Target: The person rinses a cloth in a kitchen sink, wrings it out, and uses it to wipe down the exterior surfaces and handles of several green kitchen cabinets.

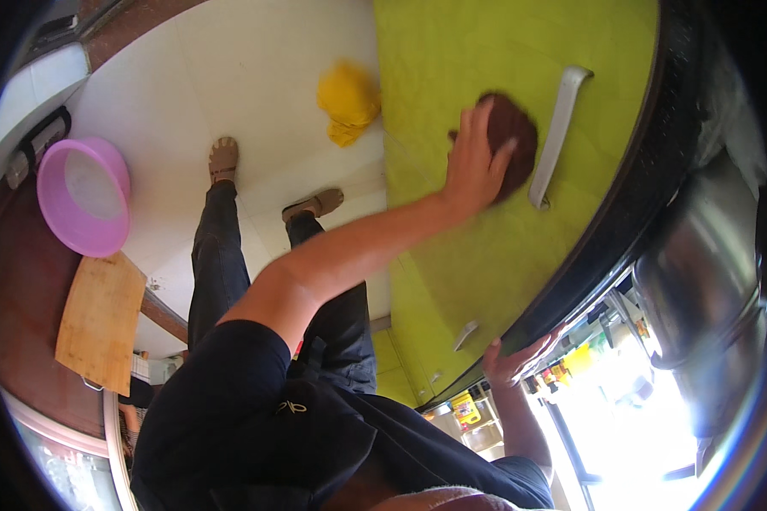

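My left hand (476, 160) presses a dark brown cloth (516, 150) against the lime-green cabinet door (473, 255). Its fingers spread over the cloth, beside a pale metal door handle (559, 137). Hand and cloth look blurred. Lower down, my right hand (514, 364) grips the dark countertop edge (604, 236), thumb over the front and fingers on top. Glare makes its fingertips hard to see.
A yellow cloth or bag (348, 99) lies on the pale tiled floor (281, 76) by the cabinet. A pink plastic basin (118, 198) and a wooden board (99, 313) stand at the left. Metal cookware (697, 268) sits on the counter. Part of another person (131, 415) shows lower left.
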A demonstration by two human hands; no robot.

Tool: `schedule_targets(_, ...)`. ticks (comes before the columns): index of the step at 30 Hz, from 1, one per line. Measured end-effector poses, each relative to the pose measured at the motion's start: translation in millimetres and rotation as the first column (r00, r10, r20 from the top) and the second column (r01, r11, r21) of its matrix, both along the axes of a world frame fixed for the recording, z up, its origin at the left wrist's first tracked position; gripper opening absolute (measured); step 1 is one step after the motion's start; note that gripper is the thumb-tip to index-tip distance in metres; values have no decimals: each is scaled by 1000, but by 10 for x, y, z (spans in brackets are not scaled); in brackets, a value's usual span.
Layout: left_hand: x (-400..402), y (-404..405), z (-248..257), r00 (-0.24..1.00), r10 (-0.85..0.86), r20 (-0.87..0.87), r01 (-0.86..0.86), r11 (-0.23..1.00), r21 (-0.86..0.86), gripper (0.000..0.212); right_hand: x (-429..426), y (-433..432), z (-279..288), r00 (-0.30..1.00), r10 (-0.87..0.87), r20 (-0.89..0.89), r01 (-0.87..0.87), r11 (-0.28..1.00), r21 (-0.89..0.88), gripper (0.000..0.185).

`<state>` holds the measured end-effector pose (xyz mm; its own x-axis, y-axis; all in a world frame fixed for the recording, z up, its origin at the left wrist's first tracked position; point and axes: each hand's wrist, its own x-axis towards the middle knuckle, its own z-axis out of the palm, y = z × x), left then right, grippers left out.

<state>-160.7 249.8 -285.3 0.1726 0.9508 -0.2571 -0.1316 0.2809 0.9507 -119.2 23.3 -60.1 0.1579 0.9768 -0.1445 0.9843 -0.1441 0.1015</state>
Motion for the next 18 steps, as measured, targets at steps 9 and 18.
schedule_targets(9, 60, 1196, -484, 981, 56, -184, -66, 996, -52, 54, 22, 28, -1, 997, 0, 75, 3, 999, -37, 82)
schedule_targets(18, 8, 1001, -19, 991, 71, -114, -36, 958, 283, 66, -1, 19, -22, 1000, 0, 25, 1, 1000, -18, 84)
